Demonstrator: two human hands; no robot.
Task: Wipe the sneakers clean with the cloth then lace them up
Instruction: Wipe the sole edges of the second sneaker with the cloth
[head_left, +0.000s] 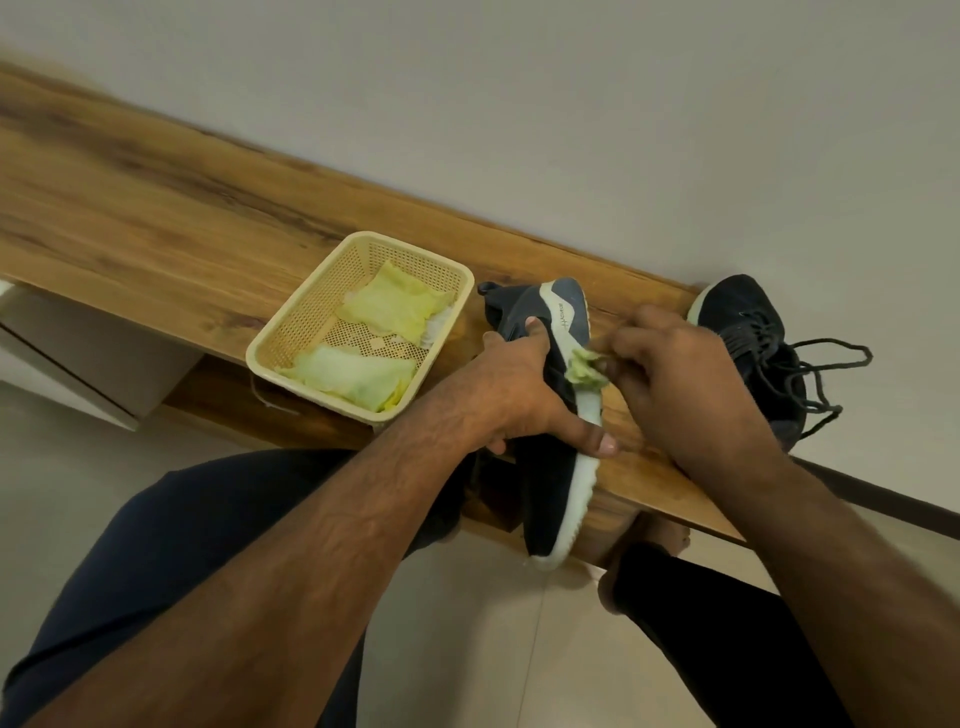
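A dark sneaker with a white sole (551, 483) lies on its side at the front edge of the wooden bench (171, 218). My left hand (524, 387) grips it around the middle, thumb on the sole. My right hand (685, 374) pinches a small yellow-green cloth (586, 370) and presses it against the white sole. The second dark sneaker (753, 338) stands on the bench to the right, its loose dark laces (826, 374) trailing toward the wall.
A cream plastic basket (291, 338) left of the held sneaker holds more yellow-green cloths (358, 374). A white wall runs behind the bench. My knees and the pale tiled floor are below the bench edge.
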